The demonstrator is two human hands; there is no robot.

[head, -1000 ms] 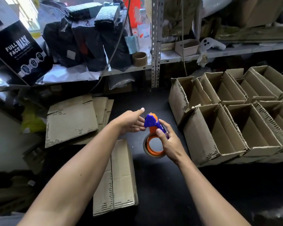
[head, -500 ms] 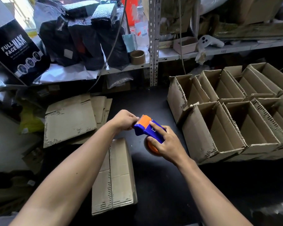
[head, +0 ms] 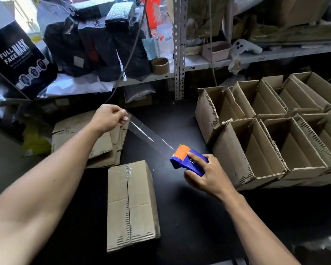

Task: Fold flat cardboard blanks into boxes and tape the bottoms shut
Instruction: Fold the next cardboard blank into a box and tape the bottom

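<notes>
The brown cardboard box (head: 131,204) lies bottom-up on our black desk (head: 189,217), long axis away from us, below the clear tape strip (head: 149,137) stretched between our left hand (head: 108,119), fingers pinching its end, and right hand (head: 208,175) gripping the blue-orange tape dispenser (head: 187,159).

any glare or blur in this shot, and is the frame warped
Head view: glare streaks along the clear tape strip stretched from the left hand to the tape dispenser; the top-left window is blown out; the bottom-right corner is smeared; wide-angle bowing tilts the shelf post.

Daylit window (head: 25,18) behind cluttered metal shelving (head: 179,48); black worktop (head: 189,217).
</notes>
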